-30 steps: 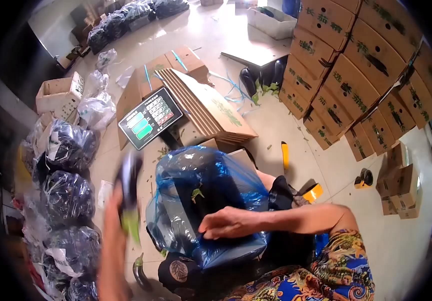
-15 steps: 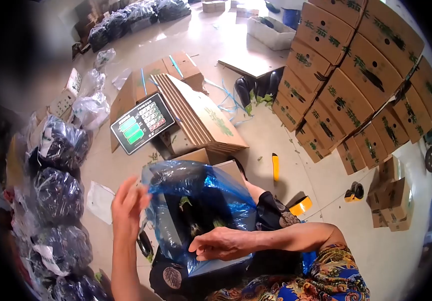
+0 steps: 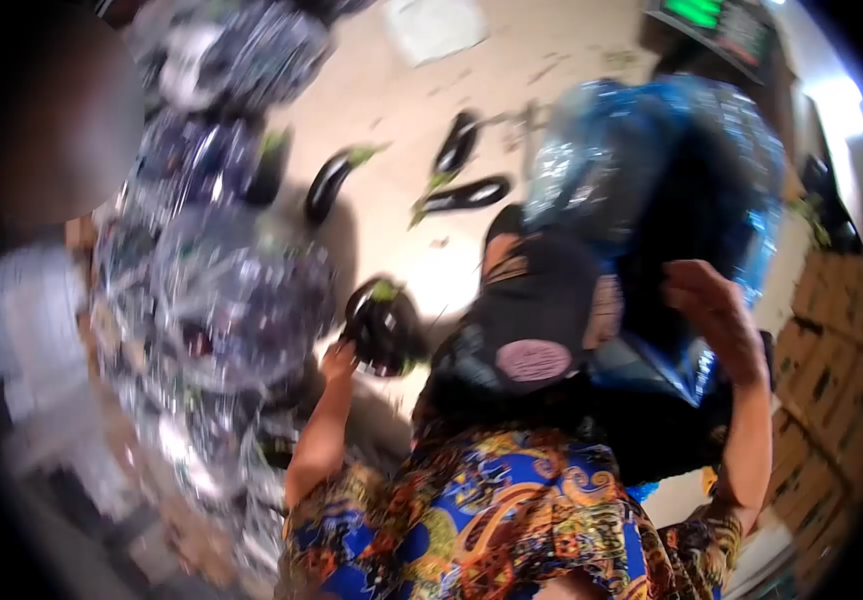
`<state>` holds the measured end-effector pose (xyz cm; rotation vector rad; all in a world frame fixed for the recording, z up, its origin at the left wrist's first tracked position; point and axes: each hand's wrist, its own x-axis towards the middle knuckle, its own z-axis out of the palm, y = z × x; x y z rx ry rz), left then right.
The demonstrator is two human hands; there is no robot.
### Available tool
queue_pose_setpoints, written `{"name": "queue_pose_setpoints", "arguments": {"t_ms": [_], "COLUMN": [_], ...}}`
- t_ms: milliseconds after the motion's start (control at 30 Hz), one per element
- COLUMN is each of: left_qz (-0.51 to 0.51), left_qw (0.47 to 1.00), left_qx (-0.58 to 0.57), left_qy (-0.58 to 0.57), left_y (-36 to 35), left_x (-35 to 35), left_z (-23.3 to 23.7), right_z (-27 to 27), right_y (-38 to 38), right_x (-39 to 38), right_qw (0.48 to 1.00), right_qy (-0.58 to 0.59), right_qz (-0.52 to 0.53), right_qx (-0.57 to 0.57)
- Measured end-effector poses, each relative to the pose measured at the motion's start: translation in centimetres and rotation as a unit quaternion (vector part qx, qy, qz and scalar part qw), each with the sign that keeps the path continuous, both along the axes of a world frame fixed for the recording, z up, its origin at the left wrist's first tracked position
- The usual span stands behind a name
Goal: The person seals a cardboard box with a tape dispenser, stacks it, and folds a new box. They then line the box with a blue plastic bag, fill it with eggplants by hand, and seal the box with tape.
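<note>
Now the view has swung down and to the left, and it is heavily blurred. The clear bags of eggplants (image 3: 236, 290) fill the 9 o'clock side. The left hand (image 3: 338, 360), half a second ago open at the bag's rim, is lowered beside them near 7 o'clock, its fingers closed on a dark eggplant (image 3: 383, 325). The loose eggplants (image 3: 331, 185) lie on the floor at 11 o'clock. The blue bag (image 3: 651, 170), central earlier, now sits at 1 o'clock, just below the scale (image 3: 721, 20). The right hand (image 3: 716, 315) rests curled on its side at 3 o'clock; whether it pinches the plastic I cannot tell.
</note>
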<state>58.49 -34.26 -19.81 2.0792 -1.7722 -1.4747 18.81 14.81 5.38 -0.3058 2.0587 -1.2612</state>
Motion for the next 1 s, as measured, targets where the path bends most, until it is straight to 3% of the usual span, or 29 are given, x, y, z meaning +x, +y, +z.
{"name": "queue_pose_setpoints", "arguments": {"t_ms": [33, 100, 167, 200, 333, 467, 567, 700, 733, 767, 800, 833, 900, 967, 1000], "left_qz": [-0.035, -0.072, -0.158, -0.157, -0.209, -0.253, -0.259, -0.263, -0.206, -0.147, -0.077, -0.006, 0.007, 0.0, -0.017], "left_qw": [0.996, 0.986, 0.958, 0.964, 0.913, 0.899, 0.887, 0.927, 0.962, 0.989, 0.991, 0.977, 0.91, 0.863, 0.847], "left_qx": [-0.006, -0.082, -0.115, -0.148, -0.293, -0.278, -0.21, -0.111, -0.101, -0.02, 0.044, 0.109, 0.291, 0.384, 0.389], "left_qy": [-0.076, -0.124, -0.208, -0.158, -0.193, -0.226, -0.32, -0.245, -0.147, 0.017, 0.102, 0.185, 0.296, 0.329, 0.362], "left_y": [0.4, 0.1, 3.3, 5.2, 7.3, 5.7, 2.6, -1.2, -2.4, -2.2, -1.0, 0.3, 0.1, 1.3, 1.5], "left_x": [0.9, 6.2, 3.2, 2.3, 1.3, -2.0, -4.1, -5.3, -4.2, -5.4, -8.5, -11.0, -13.5, -17.3, -18.4], "left_z": [-0.6, -7.3, -3.3, -2.4, -3.7, -3.1, -4.7, -5.6, -8.1, -6.0, -1.7, 2.2, 4.9, 10.7, 11.3], "right_z": [0.4, 0.0, -0.3, -0.1, -0.8, -2.1, -2.0, -2.0, -2.1, -1.9, -1.4, -0.9, -0.5, -0.7, -0.6], "right_y": [-0.2, -0.2, 0.9, 0.7, 0.5, 0.6, 0.1, 0.5, 0.8, 0.7, 0.4, 0.3, 0.0, 0.0, -0.3], "right_x": [-0.4, -0.8, -0.4, -0.5, -0.8, -0.6, -0.7, -0.7, -0.6, -0.6, -0.8, -0.9, -1.3, -1.3, -1.4], "right_qw": [0.999, 0.996, 0.996, 0.996, 0.992, 0.992, 0.991, 0.991, 0.991, 0.991, 0.991, 0.991, 0.991, 0.991, 0.992], "right_qy": [0.009, 0.017, -0.004, -0.029, -0.074, -0.065, -0.046, -0.029, -0.032, -0.033, -0.031, -0.031, -0.066, -0.1, -0.046], "right_qz": [0.021, 0.07, 0.046, 0.035, 0.007, 0.006, 0.034, 0.051, 0.047, 0.036, 0.025, 0.014, -0.01, -0.058, 0.007], "right_qx": [0.038, 0.062, 0.075, 0.078, 0.101, 0.104, 0.12, 0.124, 0.12, 0.123, 0.125, 0.128, 0.112, 0.073, 0.117]}}
